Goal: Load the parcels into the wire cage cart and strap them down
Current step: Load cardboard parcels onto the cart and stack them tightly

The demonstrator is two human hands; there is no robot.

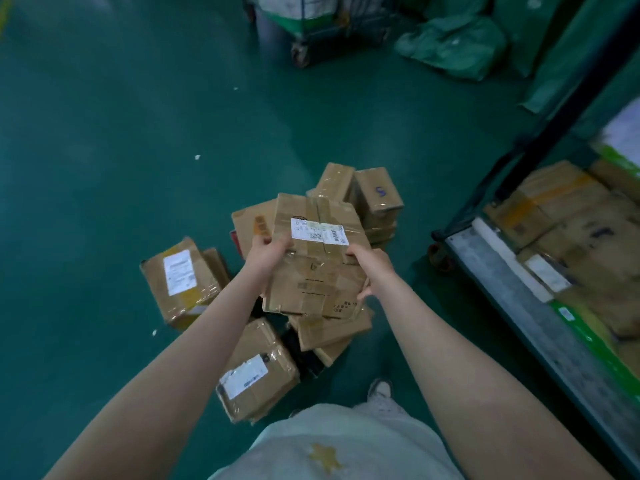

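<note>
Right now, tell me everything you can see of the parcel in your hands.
The held parcel is brown cardboard, creased, taped across the top. A white barcode label sits on its upper face; faint dark print marks the nearer face. The left hand grips its left edge, the right hand its right, above the parcel pile on the green floor. One box or two stacked, I cannot tell.

- The held parcel (318,271) is brown cardboard, matt and creased, crossed with glossy tape; its label (318,231) is white paper.
- The parcels on the floor (180,282) are the same cardboard, some wrapped in shiny clear tape.
- The floor (138,116) has a smooth green coating with a soft sheen.
- The wire cage cart (502,271) has a dull grey metal edge.
- The sacks (453,46) are green, crumpled, slightly glossy; whether cloth or plastic is not clear.
</note>
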